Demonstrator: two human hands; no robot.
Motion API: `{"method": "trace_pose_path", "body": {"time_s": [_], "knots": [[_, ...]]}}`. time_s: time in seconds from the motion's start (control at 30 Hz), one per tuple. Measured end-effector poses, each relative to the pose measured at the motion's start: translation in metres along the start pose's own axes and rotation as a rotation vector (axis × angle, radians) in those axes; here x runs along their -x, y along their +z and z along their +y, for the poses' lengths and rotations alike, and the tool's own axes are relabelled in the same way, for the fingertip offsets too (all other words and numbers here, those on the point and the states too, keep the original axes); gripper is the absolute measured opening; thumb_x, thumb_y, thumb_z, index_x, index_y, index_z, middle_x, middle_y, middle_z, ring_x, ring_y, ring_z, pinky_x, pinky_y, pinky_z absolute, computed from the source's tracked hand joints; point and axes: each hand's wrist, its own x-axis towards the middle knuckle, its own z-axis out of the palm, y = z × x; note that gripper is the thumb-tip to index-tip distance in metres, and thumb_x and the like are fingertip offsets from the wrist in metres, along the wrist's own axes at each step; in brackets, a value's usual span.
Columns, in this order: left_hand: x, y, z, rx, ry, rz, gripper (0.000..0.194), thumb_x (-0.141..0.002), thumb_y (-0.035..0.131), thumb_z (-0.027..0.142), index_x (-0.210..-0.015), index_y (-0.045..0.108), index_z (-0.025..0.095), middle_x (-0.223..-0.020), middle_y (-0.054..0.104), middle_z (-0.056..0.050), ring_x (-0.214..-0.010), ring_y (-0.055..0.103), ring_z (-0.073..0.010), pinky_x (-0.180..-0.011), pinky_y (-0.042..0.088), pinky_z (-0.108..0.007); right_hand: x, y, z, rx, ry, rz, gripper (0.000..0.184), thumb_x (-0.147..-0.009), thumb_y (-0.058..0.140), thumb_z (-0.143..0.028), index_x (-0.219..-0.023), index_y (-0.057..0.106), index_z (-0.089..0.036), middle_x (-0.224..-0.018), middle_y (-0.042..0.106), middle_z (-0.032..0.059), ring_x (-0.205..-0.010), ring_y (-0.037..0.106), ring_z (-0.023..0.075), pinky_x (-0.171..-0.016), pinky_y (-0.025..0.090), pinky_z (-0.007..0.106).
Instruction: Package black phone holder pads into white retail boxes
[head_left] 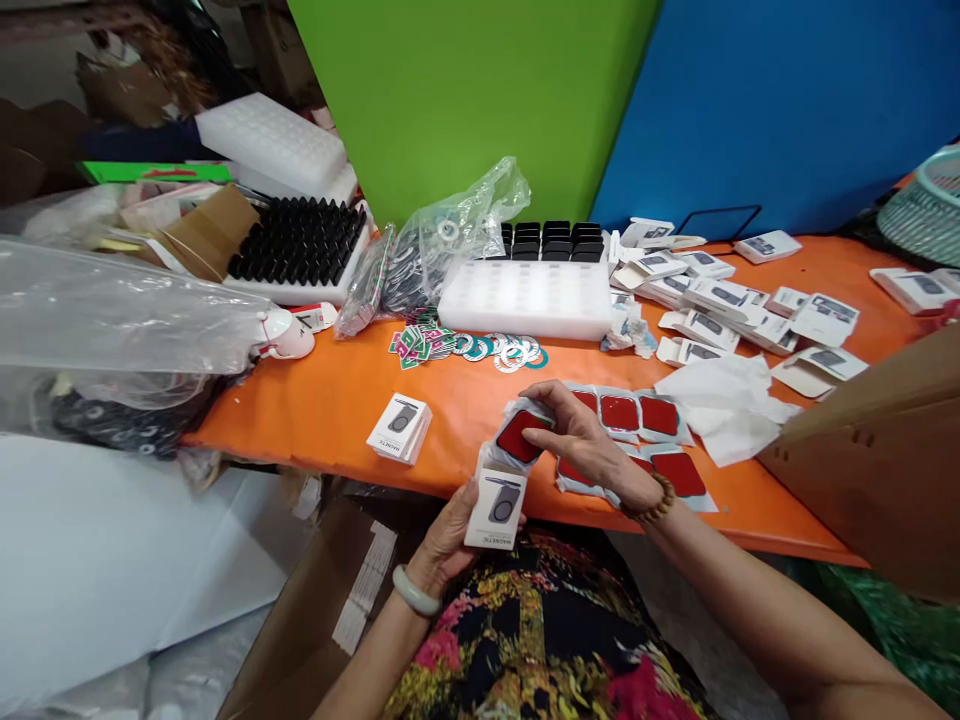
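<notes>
My left hand point(448, 535) grips a small white box point(496, 508) printed with a grey device and the word MAGNETIC, held upright at the table's front edge. My right hand point(581, 435) pinches a red item in a clear wrapper point(520, 436) just above the box's top. More red wrapped items point(637, 414) lie in rows on the orange table point(337, 400) to the right of my hands. A short stack of the same white boxes point(401, 428) sits to the left.
White foam trays with black parts point(300, 245), point(551, 242) stand at the back, beside clear bags point(450, 240) and loose rings and stickers point(465, 347). Flat unfolded boxes point(720, 300) litter the right. A cardboard carton point(877, 460) stands at the right edge, large plastic bags point(112, 320) at left.
</notes>
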Motion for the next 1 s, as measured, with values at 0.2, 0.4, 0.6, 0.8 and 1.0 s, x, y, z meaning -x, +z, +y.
{"method": "trace_pose_path", "body": {"time_s": [0.2,0.4,0.6,0.8,1.0], "knots": [[-0.001,-0.003,-0.007,-0.009,0.025,-0.056,0.058,-0.068,0.073,0.057,-0.104,0.066,0.011,-0.084,0.073,-0.011,-0.08,0.07,-0.0274,-0.079,0.053,-0.039,0.002,0.006,0.005,0.144,0.006,-0.042,0.027,-0.079,0.06,-0.02,-0.103,0.049,-0.023,-0.096,0.057,0.0009,-0.088,0.056,0.0153,-0.079,0.048,0.031],[-0.005,0.002,-0.009,0.001,0.027,-0.05,0.06,-0.069,0.073,0.056,-0.108,0.065,0.011,-0.085,0.073,-0.011,-0.079,0.07,-0.0268,-0.078,0.053,-0.04,0.007,0.009,0.01,0.3,0.051,-0.117,0.03,-0.081,0.054,-0.013,-0.108,0.046,-0.023,-0.1,0.06,0.0027,-0.093,0.06,0.0167,-0.084,0.049,0.035],[-0.009,-0.002,-0.016,0.031,0.009,-0.044,0.061,-0.068,0.073,0.057,-0.109,0.064,0.012,-0.087,0.073,-0.011,-0.081,0.069,-0.0261,-0.078,0.053,-0.039,0.01,0.01,0.01,0.405,0.017,-0.159,0.029,-0.082,0.054,-0.012,-0.109,0.047,-0.022,-0.107,0.062,0.0058,-0.1,0.061,0.0186,-0.089,0.049,0.039],[-0.009,-0.004,-0.026,0.035,0.004,-0.061,0.066,-0.065,0.077,0.054,-0.118,0.06,0.018,-0.095,0.072,-0.008,-0.087,0.068,-0.0247,-0.081,0.052,-0.036,0.019,0.01,0.015,0.41,0.063,-0.241,0.027,-0.082,0.056,-0.015,-0.108,0.051,-0.02,-0.108,0.064,0.0075,-0.1,0.062,0.0194,-0.089,0.05,0.039],[-0.007,-0.011,-0.022,-0.051,-0.059,-0.174,0.066,-0.062,0.082,0.047,-0.118,0.061,0.019,-0.104,0.07,-0.009,-0.099,0.064,-0.0254,-0.089,0.047,-0.035,0.034,0.013,0.025,0.405,0.063,-0.234,0.029,-0.084,0.056,-0.017,-0.112,0.051,-0.021,-0.114,0.063,0.008,-0.106,0.06,0.0201,-0.093,0.048,0.039]]}}
